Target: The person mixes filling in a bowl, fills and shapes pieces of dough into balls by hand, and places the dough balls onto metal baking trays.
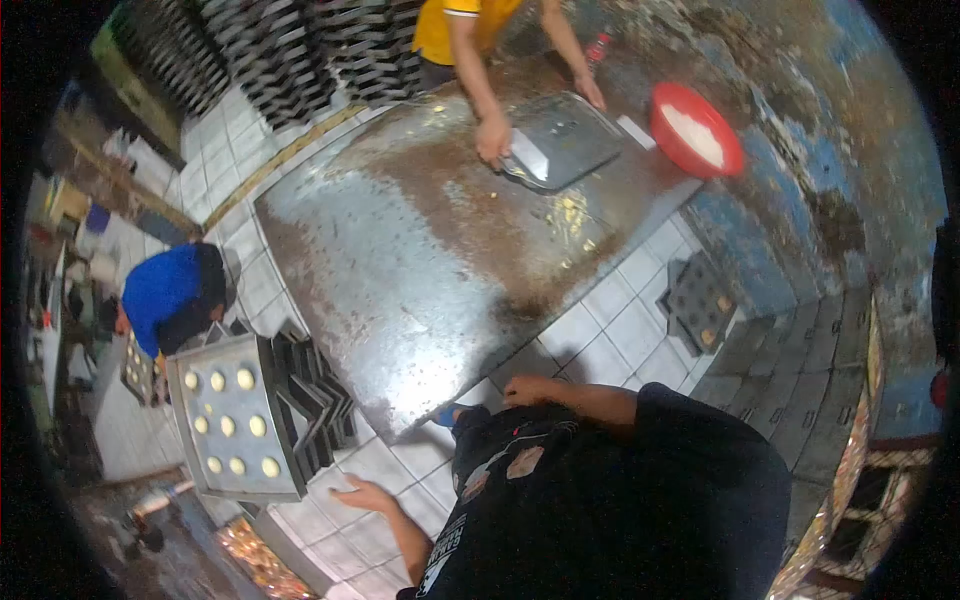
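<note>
While right hand (533, 391) curls, contents unclear, left hand (368, 496) spreads empty, loaded tray (240, 402) just beyond; likely pre-grip, contact needs reach.

Dough balls (228, 427) on a tray (243, 403) left of the table (370, 270)

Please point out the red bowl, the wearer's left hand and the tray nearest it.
Red bowl (708, 111): head view, bare wall.
Left hand (366, 495): head view, hand's middle.
Tray (241, 403): head view, bare bottom.
</note>
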Motion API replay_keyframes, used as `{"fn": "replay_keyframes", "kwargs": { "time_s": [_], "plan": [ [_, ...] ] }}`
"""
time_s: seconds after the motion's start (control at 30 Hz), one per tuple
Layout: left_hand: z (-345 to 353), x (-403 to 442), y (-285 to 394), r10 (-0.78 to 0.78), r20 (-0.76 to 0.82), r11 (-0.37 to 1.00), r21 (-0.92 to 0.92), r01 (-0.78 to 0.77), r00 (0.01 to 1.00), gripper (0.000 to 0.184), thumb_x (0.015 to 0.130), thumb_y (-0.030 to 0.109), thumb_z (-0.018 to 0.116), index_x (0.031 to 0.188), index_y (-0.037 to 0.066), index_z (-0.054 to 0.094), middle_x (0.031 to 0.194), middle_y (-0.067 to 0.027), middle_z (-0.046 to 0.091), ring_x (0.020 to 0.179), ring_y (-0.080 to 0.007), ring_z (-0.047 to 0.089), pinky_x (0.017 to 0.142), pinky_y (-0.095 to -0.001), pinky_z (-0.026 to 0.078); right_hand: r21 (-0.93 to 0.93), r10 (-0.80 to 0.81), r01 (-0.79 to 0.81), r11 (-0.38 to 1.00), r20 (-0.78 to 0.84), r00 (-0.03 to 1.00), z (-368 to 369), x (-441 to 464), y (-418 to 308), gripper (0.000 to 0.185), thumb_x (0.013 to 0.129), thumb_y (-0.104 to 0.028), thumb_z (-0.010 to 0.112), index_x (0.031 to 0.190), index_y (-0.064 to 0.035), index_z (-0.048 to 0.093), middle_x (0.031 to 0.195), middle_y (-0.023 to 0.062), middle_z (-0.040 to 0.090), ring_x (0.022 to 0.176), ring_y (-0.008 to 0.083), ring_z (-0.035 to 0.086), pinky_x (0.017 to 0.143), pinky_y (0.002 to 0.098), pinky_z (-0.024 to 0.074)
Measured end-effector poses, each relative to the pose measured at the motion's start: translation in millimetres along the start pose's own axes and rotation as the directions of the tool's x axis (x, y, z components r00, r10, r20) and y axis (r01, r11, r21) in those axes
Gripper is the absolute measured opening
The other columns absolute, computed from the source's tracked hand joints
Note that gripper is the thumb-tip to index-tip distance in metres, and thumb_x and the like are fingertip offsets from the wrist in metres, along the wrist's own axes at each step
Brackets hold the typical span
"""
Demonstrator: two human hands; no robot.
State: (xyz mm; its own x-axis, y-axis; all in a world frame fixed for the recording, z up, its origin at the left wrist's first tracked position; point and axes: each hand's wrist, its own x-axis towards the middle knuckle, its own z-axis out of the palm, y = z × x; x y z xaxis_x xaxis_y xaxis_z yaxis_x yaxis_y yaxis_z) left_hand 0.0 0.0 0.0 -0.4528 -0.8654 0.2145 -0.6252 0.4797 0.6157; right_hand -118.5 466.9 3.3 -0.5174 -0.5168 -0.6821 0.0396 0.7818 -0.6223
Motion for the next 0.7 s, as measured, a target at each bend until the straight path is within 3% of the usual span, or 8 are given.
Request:
{"fn": "replay_keyframes", "kwargs": {
  "time_s": [0.07,0.1,0.17,0.37,0.47,0.5,0.57,0.7],
  "plan": [
    [-16,-3,27,0.137,0.117,0.99,0.027,-0.141,0.984,0.07,0.101,0.038,0.058,0.145,-0.013,0.037,0.147,-0.0329,0.042,0.138,-0.0463,0.039,0.117,-0.0493,0.029,0.067,0.09,-0.087,0.994,-0.04,0.995,25,-5,-3,0.043,0.089,-0.042,0.062,0.11,-0.0062,0.073,0.109,0.021,0.072,0.1,0.0375,0.069,0.09,0.0481,0.052],
    [28,-129,115,0.183,0.174,0.98,-0.112,-0.165,0.968,0.069,0.102,0.036,0.058,0.145,-0.013,0.038,0.147,-0.0328,0.042,0.138,-0.0458,0.039,0.117,-0.049,0.029,0.034,0.139,-0.135,0.99,-0.153,0.979,-16,-62,137,0.04,0.089,-0.04,0.063,0.107,-0.0059,0.074,0.105,0.0198,0.073,0.098,0.0375,0.069,0.088,0.0477,0.0528],
    [0,-152,149,0.326,0.253,0.94,-0.193,-0.283,0.911,0.068,0.101,0.034,0.059,0.145,-0.012,0.037,0.148,-0.0322,0.041,0.138,-0.0445,0.038,0.118,-0.0483,0.028,-0.066,0.203,-0.213,0.975,-0.135,0.97,42,-58,211,0.039,0.089,-0.039,0.064,0.101,-0.0042,0.074,0.1,0.0191,0.073,0.097,0.0376,0.069,0.085,0.0462,0.0536],
    [20,-265,303,0.493,0.423,0.836,-0.473,-0.278,0.76,0.059,0.101,0.026,0.059,0.146,-0.007,0.04,0.146,-0.0268,0.045,0.136,-0.0384,0.044,0.111,-0.0453,0.036,0.055,0.122,-0.109,0.993,-0.361,0.925,21,-148,324,0.038,0.084,-0.041,0.068,0.094,-0.0048,0.076,0.098,0.0176,0.074,0.094,0.0377,0.069,0.084,0.0476,0.0534],
    [42,-319,362,0.564,0.534,0.791,-0.567,-0.228,0.63,0.052,0.1,0.02,0.06,0.144,-0.001,0.046,0.142,-0.0217,0.051,0.129,-0.0337,0.052,0.102,-0.0416,0.045,0.265,0.154,0.039,0.964,-0.667,0.729,13,-189,360,0.036,0.088,-0.039,0.066,0.096,-0.0038,0.073,0.093,0.0177,0.073,0.087,0.0345,0.07,0.076,0.0457,0.0542],
    [50,-336,382,0.647,0.501,0.737,-0.605,-0.302,0.574,0.05,0.098,0.018,0.061,0.144,0.001,0.047,0.14,-0.0195,0.054,0.127,-0.0313,0.054,0.099,-0.0402,0.047,0.26,0.154,0.038,0.965,-0.676,0.72,9,-209,369,0.036,0.088,-0.039,0.066,0.096,-0.0038,0.073,0.093,0.0177,0.073,0.087,0.0345,0.07,0.076,0.0457,0.0542],
    [64,-367,421,0.683,0.538,0.698,-0.68,-0.224,0.494,0.049,0.098,0.018,0.062,0.142,0.002,0.05,0.136,-0.0183,0.057,0.123,-0.0294,0.057,0.096,-0.0398,0.049,0.595,0.209,0.151,0.79,-0.492,0.845,-9,-252,380,0.037,0.091,-0.04,0.064,0.094,-0.0038,0.073,0.085,0.0152,0.071,0.08,0.031,0.069,0.07,0.0436,0.0544],
    [105,-413,498,0.684,0.629,0.699,-0.709,-0.089,0.37,0.044,0.097,0.021,0.064,0.139,0.007,0.055,0.131,-0.015,0.061,0.118,-0.0254,0.06,0.091,-0.0376,0.051,0.445,0.303,-0.099,0.89,-0.415,0.858,28,-248,501,0.037,0.095,-0.042,0.059,0.103,-0.0085,0.071,0.093,0.0112,0.07,0.079,0.0292,0.068,0.071,0.0435,0.0553]
  ]
}}
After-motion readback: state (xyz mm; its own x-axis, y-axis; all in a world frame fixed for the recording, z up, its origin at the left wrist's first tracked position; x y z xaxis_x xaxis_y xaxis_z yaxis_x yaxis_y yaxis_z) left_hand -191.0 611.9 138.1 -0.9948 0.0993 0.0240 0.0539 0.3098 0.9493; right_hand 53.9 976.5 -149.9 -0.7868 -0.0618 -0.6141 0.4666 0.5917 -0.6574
